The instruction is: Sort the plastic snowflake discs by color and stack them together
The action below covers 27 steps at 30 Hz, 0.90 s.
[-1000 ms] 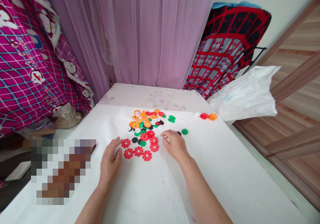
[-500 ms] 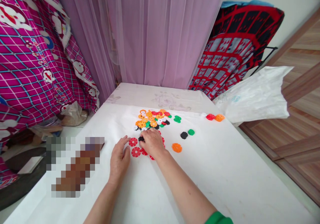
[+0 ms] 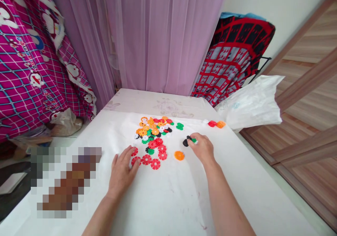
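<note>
My left hand [image 3: 122,169] lies with fingers spread on the table, its fingertips over the edge of red notched plastic discs [image 3: 136,161]. My right hand [image 3: 204,148] pinches a black notched disc [image 3: 189,137] just above and beside another black disc [image 3: 185,143]. Partly behind its fingertips shows a green disc [image 3: 194,140]. Nearer to me than that hand is an orange disc [image 3: 179,155]. More red discs [image 3: 155,164] lie flat between the hands, below a mixed heap of orange, white, green and black discs [image 3: 151,129].
A lone green disc [image 3: 180,126] lies right of the heap. Red [image 3: 212,123] and orange pieces [image 3: 221,124] sit near the table's right edge, beside a white plastic bag [image 3: 252,102]. A blurred-out patch [image 3: 71,183] covers something at the left of the white-covered table [image 3: 168,208].
My right hand has moved right from the red discs to the separate black and green discs, carrying a black disc. My left hand has stayed by the red discs. The view has shifted slightly.
</note>
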Available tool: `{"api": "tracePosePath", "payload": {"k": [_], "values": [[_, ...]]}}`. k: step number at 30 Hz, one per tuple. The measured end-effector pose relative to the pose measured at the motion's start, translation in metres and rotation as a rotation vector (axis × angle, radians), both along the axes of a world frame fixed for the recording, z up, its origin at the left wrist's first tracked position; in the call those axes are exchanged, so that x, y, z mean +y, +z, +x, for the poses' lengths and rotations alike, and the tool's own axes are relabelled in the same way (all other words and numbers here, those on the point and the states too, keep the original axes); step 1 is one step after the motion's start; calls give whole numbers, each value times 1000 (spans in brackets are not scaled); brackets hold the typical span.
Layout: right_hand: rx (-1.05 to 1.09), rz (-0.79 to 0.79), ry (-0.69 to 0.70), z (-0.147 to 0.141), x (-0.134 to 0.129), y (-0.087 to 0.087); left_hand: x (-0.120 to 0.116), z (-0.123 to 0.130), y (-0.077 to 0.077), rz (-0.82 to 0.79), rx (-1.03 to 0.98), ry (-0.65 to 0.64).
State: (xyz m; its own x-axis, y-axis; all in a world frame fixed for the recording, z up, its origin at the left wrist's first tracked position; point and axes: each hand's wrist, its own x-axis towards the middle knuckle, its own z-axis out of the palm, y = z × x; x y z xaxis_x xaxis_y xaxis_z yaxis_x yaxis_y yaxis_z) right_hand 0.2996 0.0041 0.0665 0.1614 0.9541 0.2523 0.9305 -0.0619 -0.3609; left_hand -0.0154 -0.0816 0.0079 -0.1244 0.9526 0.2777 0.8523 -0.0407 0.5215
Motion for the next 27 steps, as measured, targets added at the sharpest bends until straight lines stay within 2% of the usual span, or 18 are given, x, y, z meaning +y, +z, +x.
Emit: {"api": "tracePosePath", "payload": {"k": [3, 11, 16, 18, 21, 24, 27], "values": [[-66, -24, 19, 15, 0, -4, 1, -1, 0, 1, 28, -7], [-152, -52, 111, 2, 2, -10, 1, -3, -2, 14, 57, -12], [-111, 39, 132, -1, -9, -6, 1, -4, -2, 21, 63, -21], [-57, 48, 168, -13, -18, -6, 1, -4, -2, 20, 62, -26], [-21, -33, 300, -41, -31, -9, 1, -4, -3, 12, 53, -32], [-80, -104, 425, -70, -42, -11, 1, -4, -4, 6, 44, -41], [-168, -130, 433, -88, -47, -11, 1, -4, -5, 9, 48, -48]]}}
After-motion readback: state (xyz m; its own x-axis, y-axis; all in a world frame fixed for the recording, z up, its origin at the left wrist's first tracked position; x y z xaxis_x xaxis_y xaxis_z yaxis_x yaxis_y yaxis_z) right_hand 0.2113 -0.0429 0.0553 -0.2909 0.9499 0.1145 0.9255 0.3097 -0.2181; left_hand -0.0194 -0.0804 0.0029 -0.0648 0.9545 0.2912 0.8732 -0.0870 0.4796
